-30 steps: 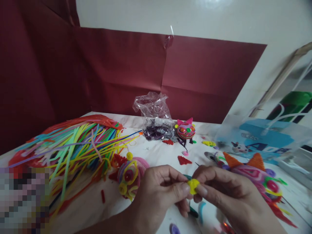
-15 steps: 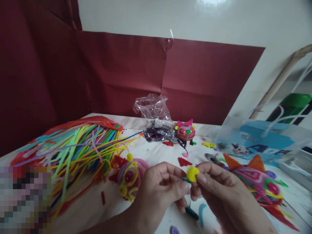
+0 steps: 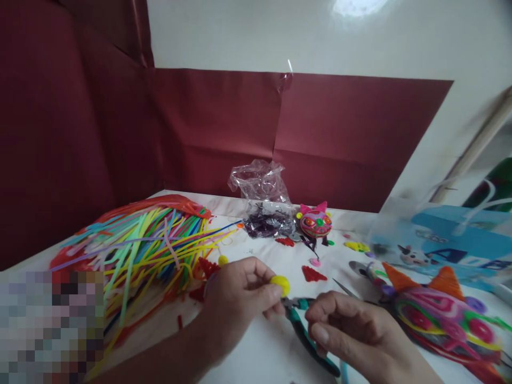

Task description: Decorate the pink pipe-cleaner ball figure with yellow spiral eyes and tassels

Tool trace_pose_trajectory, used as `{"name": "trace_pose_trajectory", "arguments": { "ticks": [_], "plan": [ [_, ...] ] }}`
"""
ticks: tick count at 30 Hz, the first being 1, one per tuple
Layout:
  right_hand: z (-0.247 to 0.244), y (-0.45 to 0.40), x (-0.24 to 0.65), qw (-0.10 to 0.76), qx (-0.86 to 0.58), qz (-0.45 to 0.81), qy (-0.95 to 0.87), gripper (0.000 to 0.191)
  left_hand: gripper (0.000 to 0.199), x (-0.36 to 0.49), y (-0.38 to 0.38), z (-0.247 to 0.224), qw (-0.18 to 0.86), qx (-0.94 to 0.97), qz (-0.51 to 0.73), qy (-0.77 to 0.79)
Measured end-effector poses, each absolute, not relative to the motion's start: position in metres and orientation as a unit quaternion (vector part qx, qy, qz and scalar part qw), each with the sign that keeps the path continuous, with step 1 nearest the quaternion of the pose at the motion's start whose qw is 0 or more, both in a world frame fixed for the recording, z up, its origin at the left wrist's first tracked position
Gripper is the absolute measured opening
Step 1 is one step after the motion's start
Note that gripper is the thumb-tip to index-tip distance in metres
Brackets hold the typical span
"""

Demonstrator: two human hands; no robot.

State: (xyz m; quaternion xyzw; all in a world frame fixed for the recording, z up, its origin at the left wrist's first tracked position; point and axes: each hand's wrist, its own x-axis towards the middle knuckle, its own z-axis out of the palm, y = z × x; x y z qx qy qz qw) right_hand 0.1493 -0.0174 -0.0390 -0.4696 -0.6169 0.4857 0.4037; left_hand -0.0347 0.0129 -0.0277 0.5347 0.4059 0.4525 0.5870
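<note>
Between the thumb and fingers of my left hand (image 3: 244,304) is a small yellow disc (image 3: 280,286), apparently a coiled pipe cleaner. My right hand (image 3: 348,330) is apart from it, fingers loosely curled, with nothing visible between them. Pliers with dark green handles (image 3: 306,336) lie on the white table between my hands. One handle runs behind my right fingertips; whether they touch it I cannot tell. Past my right hand a pointed metal blade (image 3: 344,288) shows. My left hand mostly covers a colourful piece with red fuzzy points (image 3: 208,268).
A heap of pipe cleaners (image 3: 136,240) spreads at left. Behind my hands are a clear plastic bag (image 3: 262,208), a pink-eared cat face (image 3: 316,221) and a red triangle (image 3: 313,274). An orange-eared face (image 3: 448,320) and a blue-printed bag (image 3: 460,234) stand at right.
My right hand has let go of the yellow disc and moved down, away from it. The disc stays in my left hand, which has shifted left. The pliers now show more fully.
</note>
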Motion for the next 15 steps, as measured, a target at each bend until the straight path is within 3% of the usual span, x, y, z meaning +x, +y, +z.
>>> {"name": "trace_pose_trajectory", "arguments": {
  "ticks": [9, 15],
  "plan": [
    [-0.027, 0.001, 0.134, 0.26, -0.496, 0.304, -0.77, 0.033, 0.018, -0.129, 0.007, -0.033, 0.489, 0.482, 0.517, 0.511],
    [-0.028, 0.037, 0.082, 0.209, -0.492, 0.193, -0.823, 0.065, 0.026, -0.146, 0.004, -0.053, 0.501, 0.466, 0.515, 0.516]
  ]
}}
